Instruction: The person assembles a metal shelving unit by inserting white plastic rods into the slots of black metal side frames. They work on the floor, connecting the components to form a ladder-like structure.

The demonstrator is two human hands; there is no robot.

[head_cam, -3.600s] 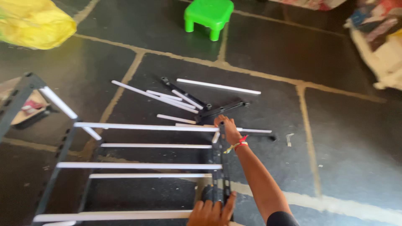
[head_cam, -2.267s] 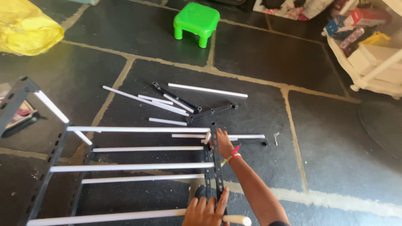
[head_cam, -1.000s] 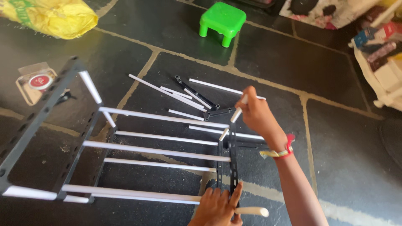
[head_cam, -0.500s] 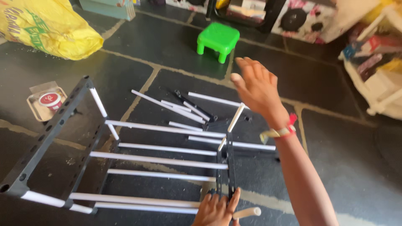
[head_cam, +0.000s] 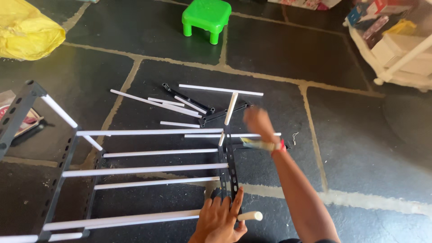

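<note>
A rack lies flat on the dark stone floor: dark perforated side bars joined by several white rods. My left hand rests flat on the near end of the right side bar, fingers spread, beside a white rod end. One short white rod sticks up at a slant from the far end of that bar. My right hand, blurred and with a red band at the wrist, hovers just right of this rod without clearly touching it. Loose white rods and dark bars lie beyond.
A green plastic stool stands at the back. A yellow bag lies at far left, with a small packet under the rack's left side bar. A white shelf unit with boxes stands at right.
My right hand has dropped from a raised, open position down to beside the slanted rod. The view has tilted down. My left hand has stayed on the bar.
</note>
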